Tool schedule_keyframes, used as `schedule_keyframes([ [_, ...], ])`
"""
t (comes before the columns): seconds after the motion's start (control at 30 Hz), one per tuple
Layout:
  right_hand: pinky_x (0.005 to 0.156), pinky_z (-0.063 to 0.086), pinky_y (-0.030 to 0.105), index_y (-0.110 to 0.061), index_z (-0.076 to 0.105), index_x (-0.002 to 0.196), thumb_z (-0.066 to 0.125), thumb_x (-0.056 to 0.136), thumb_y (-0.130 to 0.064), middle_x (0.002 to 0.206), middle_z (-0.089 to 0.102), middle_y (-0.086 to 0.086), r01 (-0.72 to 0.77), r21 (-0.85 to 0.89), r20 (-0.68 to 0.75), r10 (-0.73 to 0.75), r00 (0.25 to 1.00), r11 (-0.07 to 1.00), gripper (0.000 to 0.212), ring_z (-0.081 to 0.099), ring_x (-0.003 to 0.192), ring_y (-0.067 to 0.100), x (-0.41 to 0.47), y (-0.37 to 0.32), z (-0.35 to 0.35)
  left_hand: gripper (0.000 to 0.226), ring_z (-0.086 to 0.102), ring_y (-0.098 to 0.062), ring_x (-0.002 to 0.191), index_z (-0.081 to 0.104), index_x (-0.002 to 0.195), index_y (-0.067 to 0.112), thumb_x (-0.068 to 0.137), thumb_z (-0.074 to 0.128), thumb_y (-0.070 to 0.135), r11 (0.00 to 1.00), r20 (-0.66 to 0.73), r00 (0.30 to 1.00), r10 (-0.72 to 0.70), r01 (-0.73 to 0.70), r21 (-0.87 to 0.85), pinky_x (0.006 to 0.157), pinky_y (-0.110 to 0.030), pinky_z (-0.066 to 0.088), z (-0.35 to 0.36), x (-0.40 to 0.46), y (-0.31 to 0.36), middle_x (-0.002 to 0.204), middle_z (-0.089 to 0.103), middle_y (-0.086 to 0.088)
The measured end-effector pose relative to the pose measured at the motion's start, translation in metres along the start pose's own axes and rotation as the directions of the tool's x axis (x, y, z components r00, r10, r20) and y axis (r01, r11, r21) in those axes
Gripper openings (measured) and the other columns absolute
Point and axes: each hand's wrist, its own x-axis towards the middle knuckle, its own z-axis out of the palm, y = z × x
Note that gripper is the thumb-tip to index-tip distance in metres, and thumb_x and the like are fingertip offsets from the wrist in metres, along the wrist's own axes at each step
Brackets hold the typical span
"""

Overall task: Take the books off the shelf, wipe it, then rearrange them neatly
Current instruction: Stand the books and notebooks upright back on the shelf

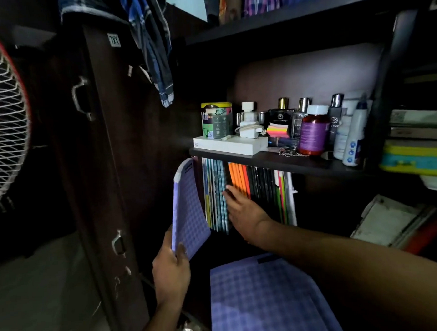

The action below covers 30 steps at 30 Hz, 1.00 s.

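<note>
L hand [170, 272] grips a purple checked notebook [188, 208] at its bottom edge, thumb across the front cover, holding it upright just left of the row. The cover bows a bit, so it's a thin softcover: light, floppy, prob best pinched near the spine or supported w/ a flat palm. R hand [241, 211] is released, fingers straight, tips touching the blue spines in the book row [248, 194] on the lower shelf [319, 167]; can't tell if it's pushing or about to pull.

The row stands upright under the shelf board, packed tight. Thin, light books, likely slick covers; taking a few at once by squeezing both sides of a bunch looks easier than one by one.

Count, approx: 1 notebook in hand, 1 more purple checked book [266, 297] lying flat below. In the row about 5 blue/teal spines, about 5 orange, several black (too dark to count), a few white/green at the right end.

On the shelf above: amber pill bottle [314, 131], white box [230, 145].
</note>
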Motion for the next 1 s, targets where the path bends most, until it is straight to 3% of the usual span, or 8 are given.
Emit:
schedule_keyframes([
  [0.13, 0.107, 0.009, 0.075, -0.021, 0.066, 0.130, 0.052, 0.096, -0.058, 0.150, 0.050, 0.011, -0.001, 0.019, 0.112, -0.002, 0.994, 1.000, 0.052, 0.014, 0.144, 0.050, 0.020, -0.004, -0.009, 0.044, 0.061, -0.013, 0.079, 0.052, 0.144, 0.028, 0.102, 0.055, 0.014, 1.000, -0.041, 0.999, 0.021, -0.022, -0.019, 0.071, -0.025, 0.045, -0.004, -0.003, 0.002, 0.102, 0.069, 0.002],
  [0.23, 0.103, -0.001, 0.083, -0.018, 0.066, 0.131, 0.048, 0.100, -0.050, 0.146, 0.054, 0.010, -0.046, 0.022, 0.026, 0.045, 0.999, 0.999, 0.048, 0.013, 0.144, 0.050, 0.016, -0.009, -0.004, 0.040, 0.064, -0.005, 0.067, 0.056, 0.139, 0.026, 0.101, 0.057, 0.013, 0.999, -0.007, 1.000, 0.024, -0.024, -0.032, 0.054, -0.009, 0.041, -0.003, -0.002, 0.003, 0.087, 0.069, 0.008],
  [0.33, 0.105, -0.006, 0.083, -0.011, 0.059, 0.138, 0.040, 0.105, -0.036, 0.145, 0.052, 0.017, -0.084, 0.061, -0.031, 0.086, 0.996, 0.995, 0.045, 0.021, 0.142, 0.048, -0.004, -0.007, 0.002, 0.039, 0.063, -0.005, 0.061, 0.057, 0.137, 0.028, 0.101, 0.057, 0.013, 0.999, 0.024, 0.999, 0.024, -0.022, -0.045, 0.048, -0.014, 0.044, -0.003, -0.002, 0.001, 0.079, 0.067, 0.008],
  [0.5, 0.107, -0.012, 0.080, -0.018, 0.064, 0.134, 0.047, 0.101, -0.041, 0.144, 0.055, 0.011, -0.104, 0.193, 0.012, 0.104, 0.995, 0.976, 0.043, 0.023, 0.142, 0.045, -0.002, -0.005, 0.006, 0.034, 0.063, 0.000, 0.070, 0.060, 0.128, 0.030, 0.099, 0.060, 0.011, 0.998, 0.006, 0.999, 0.033, -0.033, -0.057, 0.053, -0.012, 0.040, -0.004, -0.004, 0.002, 0.081, 0.067, 0.010],
  [0.6, 0.115, -0.008, 0.073, -0.019, 0.059, 0.140, 0.047, 0.099, -0.049, 0.148, 0.052, 0.008, -0.110, 0.270, 0.044, 0.101, 0.994, 0.957, 0.051, 0.021, 0.144, 0.040, 0.000, 0.001, 0.005, 0.040, 0.063, -0.010, 0.061, 0.056, 0.120, 0.046, 0.099, 0.061, 0.012, 0.995, 0.028, 0.999, 0.024, -0.021, -0.098, 0.053, -0.020, 0.044, -0.004, -0.006, 0.005, 0.081, 0.068, 0.009],
  [0.73, 0.117, -0.007, 0.070, -0.016, 0.045, 0.150, 0.050, 0.097, -0.053, 0.160, 0.037, 0.011, -0.143, 0.289, 0.056, 0.133, 0.990, 0.946, 0.065, 0.019, 0.148, 0.039, -0.003, -0.001, 0.004, 0.051, 0.066, -0.010, 0.075, 0.053, 0.110, 0.061, 0.097, 0.062, 0.013, 0.994, 0.071, 0.994, 0.085, -0.080, -0.078, 0.068, -0.038, 0.052, -0.002, -0.007, 0.001, 0.087, 0.068, 0.014],
  [0.87, 0.114, -0.007, 0.071, -0.015, 0.033, 0.156, 0.057, 0.093, -0.055, 0.163, 0.031, 0.011, -0.215, 0.371, 0.117, 0.184, 0.976, 0.904, 0.078, 0.015, 0.150, 0.040, 0.005, -0.005, -0.001, 0.039, 0.065, -0.011, 0.097, 0.060, 0.138, 0.027, 0.099, 0.064, 0.025, 0.999, 0.212, 0.976, 0.047, -0.043, -0.020, 0.085, -0.028, 0.047, 0.003, 0.001, -0.003, 0.109, 0.069, 0.012],
  [1.0, 0.118, -0.012, 0.067, -0.011, 0.021, 0.159, 0.049, 0.095, -0.058, 0.166, 0.020, 0.014, -0.251, 0.528, 0.072, 0.251, 0.965, 0.812, 0.084, 0.003, 0.154, 0.040, -0.003, -0.008, -0.005, 0.033, 0.068, -0.020, 0.110, 0.067, 0.127, 0.020, 0.099, 0.062, 0.038, 0.999, 0.309, 0.951, -0.025, 0.013, 0.042, 0.084, -0.027, 0.047, 0.009, 0.012, -0.008, 0.113, 0.073, 0.003],
])
